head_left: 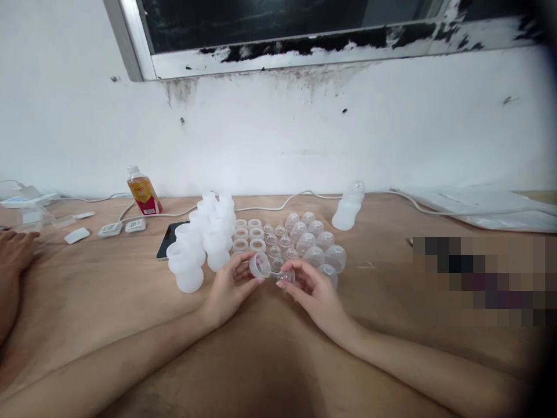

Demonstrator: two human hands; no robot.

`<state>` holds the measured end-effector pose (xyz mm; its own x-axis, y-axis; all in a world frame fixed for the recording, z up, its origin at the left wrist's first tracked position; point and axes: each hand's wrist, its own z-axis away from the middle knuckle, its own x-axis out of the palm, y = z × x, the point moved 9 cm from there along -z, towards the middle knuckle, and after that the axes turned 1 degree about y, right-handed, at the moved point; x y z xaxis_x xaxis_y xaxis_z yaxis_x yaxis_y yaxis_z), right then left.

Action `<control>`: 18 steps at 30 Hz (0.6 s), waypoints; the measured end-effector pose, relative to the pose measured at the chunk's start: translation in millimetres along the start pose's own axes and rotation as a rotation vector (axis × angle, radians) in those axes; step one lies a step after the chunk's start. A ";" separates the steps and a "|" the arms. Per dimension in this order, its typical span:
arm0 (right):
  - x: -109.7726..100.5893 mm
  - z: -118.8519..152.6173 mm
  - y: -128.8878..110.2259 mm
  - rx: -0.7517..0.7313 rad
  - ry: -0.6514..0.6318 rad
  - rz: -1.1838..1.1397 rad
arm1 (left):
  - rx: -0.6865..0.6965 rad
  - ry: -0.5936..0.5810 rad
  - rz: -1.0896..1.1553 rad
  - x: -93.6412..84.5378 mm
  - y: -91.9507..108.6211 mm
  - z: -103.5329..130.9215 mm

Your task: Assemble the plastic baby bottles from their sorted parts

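- Ring (260,265) sits tilted in our left hand (230,284), pinched between thumb and fingers.
- Our right hand (317,293) holds a clear teat (287,277) between thumb and fingertips, on its side, stem toward the ring; whether the two touch, we cannot tell.
- Just beyond our fingers lie rows of loose rings (256,238), more teats (285,241) and domed caps (306,242).
- White bottles (217,239) stand close beside our left hand, leaving little room there.
- We have open wood on the table (378,284) between our forearms and to the right of the caps.
- The far edge meets the wall (261,133), well beyond our hands.
- Another person's hand (17,251) lies far left, well apart from ours.
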<state>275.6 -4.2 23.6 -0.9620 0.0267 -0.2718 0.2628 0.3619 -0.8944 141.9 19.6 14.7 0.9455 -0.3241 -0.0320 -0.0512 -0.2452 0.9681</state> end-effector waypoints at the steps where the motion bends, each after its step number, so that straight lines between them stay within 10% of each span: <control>1: -0.4 -0.1 -2.8 -0.030 0.002 0.033 | -0.001 -0.008 0.002 0.7 0.7 0.2; 18: 3.9 1.5 -14.1 -0.131 -0.056 0.066 | -0.004 -0.037 -0.025 3.9 4.2 1.9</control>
<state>268.2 -10.7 34.6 -0.9364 0.0033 -0.3509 0.3094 0.4795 -0.8212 144.7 15.6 18.2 0.9339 -0.3515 -0.0651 -0.0267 -0.2503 0.9678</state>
